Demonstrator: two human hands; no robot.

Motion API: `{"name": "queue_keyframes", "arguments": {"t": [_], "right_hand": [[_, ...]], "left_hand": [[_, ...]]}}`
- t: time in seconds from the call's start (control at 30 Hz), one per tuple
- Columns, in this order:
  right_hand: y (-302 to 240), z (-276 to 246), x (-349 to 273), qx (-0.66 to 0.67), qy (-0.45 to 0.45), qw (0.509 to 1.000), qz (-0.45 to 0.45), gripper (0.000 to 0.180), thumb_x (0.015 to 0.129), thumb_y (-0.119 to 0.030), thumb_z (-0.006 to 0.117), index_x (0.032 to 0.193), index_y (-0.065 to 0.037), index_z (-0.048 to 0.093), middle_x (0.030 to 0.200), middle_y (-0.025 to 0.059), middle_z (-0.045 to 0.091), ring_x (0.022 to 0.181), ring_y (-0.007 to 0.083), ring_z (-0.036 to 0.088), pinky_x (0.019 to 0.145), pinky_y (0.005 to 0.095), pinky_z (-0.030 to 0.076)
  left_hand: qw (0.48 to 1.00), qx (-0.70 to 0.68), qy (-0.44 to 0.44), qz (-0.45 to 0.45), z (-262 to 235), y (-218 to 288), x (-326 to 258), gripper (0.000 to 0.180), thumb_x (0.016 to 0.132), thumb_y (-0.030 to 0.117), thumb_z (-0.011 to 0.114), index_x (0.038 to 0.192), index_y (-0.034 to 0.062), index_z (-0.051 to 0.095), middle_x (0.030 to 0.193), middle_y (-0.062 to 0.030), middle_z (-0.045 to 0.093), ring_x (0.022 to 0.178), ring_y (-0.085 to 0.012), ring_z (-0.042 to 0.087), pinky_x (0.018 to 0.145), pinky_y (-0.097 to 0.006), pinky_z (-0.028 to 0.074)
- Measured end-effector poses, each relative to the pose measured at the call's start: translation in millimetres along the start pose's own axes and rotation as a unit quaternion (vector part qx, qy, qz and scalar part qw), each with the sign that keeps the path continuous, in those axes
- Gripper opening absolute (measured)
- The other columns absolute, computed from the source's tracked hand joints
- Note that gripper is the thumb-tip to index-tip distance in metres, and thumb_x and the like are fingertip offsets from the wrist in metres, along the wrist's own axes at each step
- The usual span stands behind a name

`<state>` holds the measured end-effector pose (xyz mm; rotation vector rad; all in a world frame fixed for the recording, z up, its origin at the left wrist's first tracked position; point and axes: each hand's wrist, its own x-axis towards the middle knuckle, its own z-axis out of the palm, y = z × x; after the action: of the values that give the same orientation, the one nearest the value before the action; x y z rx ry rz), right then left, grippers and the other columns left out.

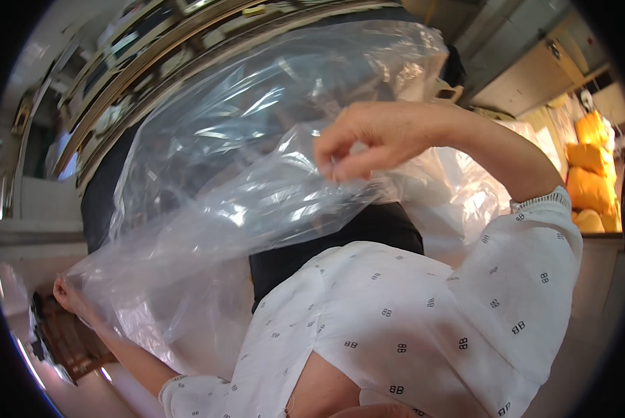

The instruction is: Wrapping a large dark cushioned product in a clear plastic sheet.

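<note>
A large clear plastic sheet (256, 164), perhaps a bag, spreads across a dark surface in front of me, wrinkled and shining. My left hand (65, 294) is far out at the lower left, its fingers closed on a gathered corner of the sheet. The film runs taut from there toward the middle. My right hand (371, 143) is raised over the sheet with bent fingers pinched together on the film's near edge. Part of the sheet hangs down in front of my body on the left.
Long rails or slats (138, 70) run along the far left side behind the dark surface (107, 184). More crumpled clear plastic (465, 184) lies to the right. Yellow-orange bundles (594, 164) are stacked at the far right. A brown wooden item (72, 334) is low on the left.
</note>
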<state>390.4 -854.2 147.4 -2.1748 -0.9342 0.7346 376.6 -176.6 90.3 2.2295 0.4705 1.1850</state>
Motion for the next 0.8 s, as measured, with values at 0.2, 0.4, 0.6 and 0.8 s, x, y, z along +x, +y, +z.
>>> {"name": "queue_keyframes", "arguments": {"t": [0.2, 0.4, 0.6, 0.8], "right_hand": [[104.2, 60.8, -118.7, 0.301, -0.254, 0.884, 0.251, 0.018, 0.08, -0.023, 0.065, 0.082, -0.005, 0.064, 0.063, -0.0014, 0.056, 0.06, 0.0079, 0.052, 0.061, 0.0246, 0.043], [185.4, 154.2, -313.8, -0.026, -0.188, 0.805, 0.562, 0.027, 0.065, -0.037, 0.063, 0.087, -0.023, 0.07, 0.091, 0.0023, 0.066, 0.092, 0.0238, 0.059, 0.076, 0.0457, 0.044], [189.9, 164.0, -515.3, -0.237, -0.201, 0.546, 0.778, 0.039, 0.064, -0.035, 0.073, 0.098, -0.017, 0.067, 0.105, 0.0032, 0.062, 0.1, 0.0243, 0.057, 0.079, 0.0423, 0.047], [129.5, 20.4, -534.0, -0.37, -0.023, 0.303, 0.878, 0.02, 0.08, -0.018, 0.06, 0.095, -0.006, 0.064, 0.1, 0.0083, 0.063, 0.09, 0.0263, 0.062, 0.068, 0.0426, 0.052]], "left_hand": [[0.979, 0.202, -0.013, 0.021, 76.9, -97.1, 54.0, 0.038, 0.087, 0.03, 0.051, 0.103, -0.0034, 0.055, 0.102, -0.0167, 0.058, 0.093, -0.0282, 0.054, 0.084, -0.034, 0.041], [0.977, 0.145, -0.085, 0.13, 219.9, -77.9, 43.0, 0.035, 0.088, 0.031, 0.05, 0.102, -0.0002, 0.056, 0.1, -0.0167, 0.059, 0.092, -0.0299, 0.055, 0.082, -0.035, 0.041], [0.961, -0.1, -0.183, 0.184, 314.1, 81.6, -2.0, 0.027, 0.088, 0.025, 0.053, 0.099, 0.0007, 0.057, 0.093, -0.0093, 0.059, 0.085, -0.0196, 0.055, 0.078, -0.03, 0.043], [0.65, -0.354, -0.643, 0.197, 260.5, 385.4, -270.6, 0.022, 0.091, 0.022, 0.049, 0.106, 0.0083, 0.058, 0.098, -0.0033, 0.058, 0.09, -0.0106, 0.053, 0.076, -0.025, 0.043]]}}
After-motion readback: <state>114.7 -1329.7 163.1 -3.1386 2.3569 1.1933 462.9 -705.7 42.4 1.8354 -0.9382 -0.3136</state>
